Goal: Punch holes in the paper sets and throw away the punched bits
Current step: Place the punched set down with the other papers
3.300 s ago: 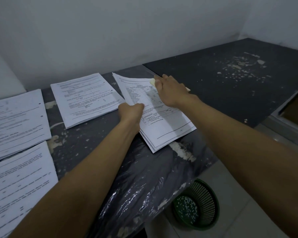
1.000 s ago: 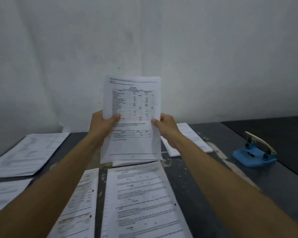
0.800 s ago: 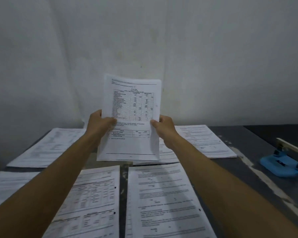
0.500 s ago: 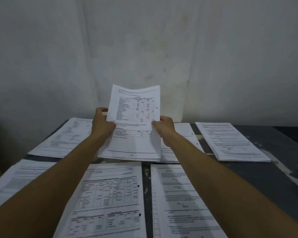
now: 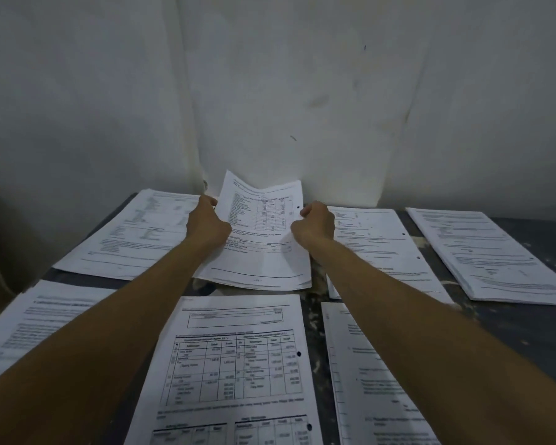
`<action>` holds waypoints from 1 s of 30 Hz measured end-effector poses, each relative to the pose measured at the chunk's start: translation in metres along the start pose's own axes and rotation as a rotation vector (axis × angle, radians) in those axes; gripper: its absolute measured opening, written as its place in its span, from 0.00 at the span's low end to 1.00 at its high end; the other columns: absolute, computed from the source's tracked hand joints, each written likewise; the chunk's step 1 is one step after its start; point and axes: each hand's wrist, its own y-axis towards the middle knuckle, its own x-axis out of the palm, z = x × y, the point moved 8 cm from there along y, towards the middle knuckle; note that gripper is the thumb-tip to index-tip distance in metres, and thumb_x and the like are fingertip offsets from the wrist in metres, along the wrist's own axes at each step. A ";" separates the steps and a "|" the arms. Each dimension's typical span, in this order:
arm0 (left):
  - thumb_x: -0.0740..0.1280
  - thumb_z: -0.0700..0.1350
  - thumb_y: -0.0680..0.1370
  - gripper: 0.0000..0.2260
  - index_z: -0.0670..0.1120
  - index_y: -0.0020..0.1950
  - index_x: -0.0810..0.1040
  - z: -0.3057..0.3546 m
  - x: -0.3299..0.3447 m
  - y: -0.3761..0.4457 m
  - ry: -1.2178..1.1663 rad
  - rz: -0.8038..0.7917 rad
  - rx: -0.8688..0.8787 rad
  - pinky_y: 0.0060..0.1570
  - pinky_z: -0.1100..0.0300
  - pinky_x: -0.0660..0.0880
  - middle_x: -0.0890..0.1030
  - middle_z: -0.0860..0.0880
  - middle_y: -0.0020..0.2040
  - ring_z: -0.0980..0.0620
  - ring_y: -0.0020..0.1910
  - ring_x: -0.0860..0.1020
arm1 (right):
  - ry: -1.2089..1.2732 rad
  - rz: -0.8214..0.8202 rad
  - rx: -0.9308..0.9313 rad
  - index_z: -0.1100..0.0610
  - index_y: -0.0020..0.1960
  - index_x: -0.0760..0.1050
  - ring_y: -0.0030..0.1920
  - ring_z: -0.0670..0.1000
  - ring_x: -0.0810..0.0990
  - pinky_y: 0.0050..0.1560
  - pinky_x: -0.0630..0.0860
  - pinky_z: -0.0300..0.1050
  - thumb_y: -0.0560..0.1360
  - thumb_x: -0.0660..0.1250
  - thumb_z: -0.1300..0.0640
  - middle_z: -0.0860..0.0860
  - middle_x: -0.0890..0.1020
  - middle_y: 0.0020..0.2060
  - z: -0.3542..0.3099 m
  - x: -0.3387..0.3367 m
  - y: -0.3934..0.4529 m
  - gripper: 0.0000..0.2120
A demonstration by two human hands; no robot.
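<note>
Paper set [image 5: 264, 239], a printed table on its top sheet, is held just above the dark worktop [image 5: 511, 335] at 12 o'clock, tilted toward the camera with its top edge sagging in the middle and its lower edge close to the surface. One punched hole shows near its right margin. Six other paper sets lie flat around it: a far-left stack [image 5: 132, 236] at 10 o'clock, a far-middle stack [image 5: 382, 248] at 1 o'clock partly hidden behind the right forearm, a far-right stack [image 5: 491, 255] at 2 o'clock, a near-left stack [image 5: 29, 326] at 8 o'clock, a near-middle stack [image 5: 238, 374] at 6 o'clock with two punched holes along its right edge, and a near-right stack [image 5: 366, 380] at 5 o'clock crossed by the right forearm. The left hand [image 5: 207, 224] grips the held set's left edge, fingers curled round it; the right hand [image 5: 315, 224] pinches the right edge beside the hole. Both arms reach straight forward. A pale wall [image 5: 302, 91] rises behind the worktop.
</note>
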 end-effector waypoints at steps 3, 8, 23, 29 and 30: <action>0.71 0.35 0.75 0.22 0.40 0.67 0.69 -0.003 0.007 0.005 0.121 -0.014 0.030 0.51 0.53 0.73 0.77 0.39 0.62 0.40 0.60 0.76 | -0.132 -0.014 0.001 0.58 0.42 0.70 0.32 0.46 0.70 0.26 0.62 0.36 0.72 0.71 0.65 0.47 0.70 0.34 0.006 0.011 -0.002 0.09; 0.72 0.39 0.74 0.27 0.39 0.70 0.68 -0.006 0.017 0.005 0.341 -0.074 0.039 0.59 0.53 0.72 0.74 0.39 0.66 0.40 0.66 0.72 | -0.313 -0.015 -0.069 0.60 0.43 0.73 0.44 0.54 0.77 0.35 0.73 0.42 0.72 0.70 0.65 0.53 0.76 0.43 0.005 0.017 -0.009 0.06; 0.71 0.41 0.73 0.11 0.43 0.54 0.75 -0.007 -0.061 -0.065 0.348 0.012 0.105 0.47 0.57 0.71 0.74 0.49 0.47 0.45 0.54 0.77 | -0.209 -0.045 -0.264 0.57 0.54 0.77 0.54 0.55 0.77 0.48 0.74 0.45 0.71 0.70 0.63 0.54 0.76 0.57 -0.059 0.029 -0.095 0.12; 0.70 0.45 0.75 0.19 0.44 0.65 0.76 -0.030 -0.093 -0.113 0.337 0.041 0.112 0.52 0.61 0.66 0.77 0.46 0.65 0.47 0.62 0.75 | -0.170 -0.075 -0.319 0.56 0.54 0.78 0.51 0.53 0.77 0.44 0.69 0.43 0.71 0.69 0.62 0.53 0.78 0.55 -0.065 0.046 -0.148 0.12; 0.70 0.45 0.75 0.18 0.44 0.64 0.77 -0.037 -0.099 -0.120 0.335 0.044 0.107 0.51 0.61 0.66 0.77 0.46 0.64 0.47 0.62 0.75 | -0.168 -0.085 -0.335 0.56 0.54 0.78 0.51 0.53 0.77 0.44 0.69 0.43 0.71 0.69 0.61 0.53 0.78 0.55 -0.066 0.050 -0.158 0.12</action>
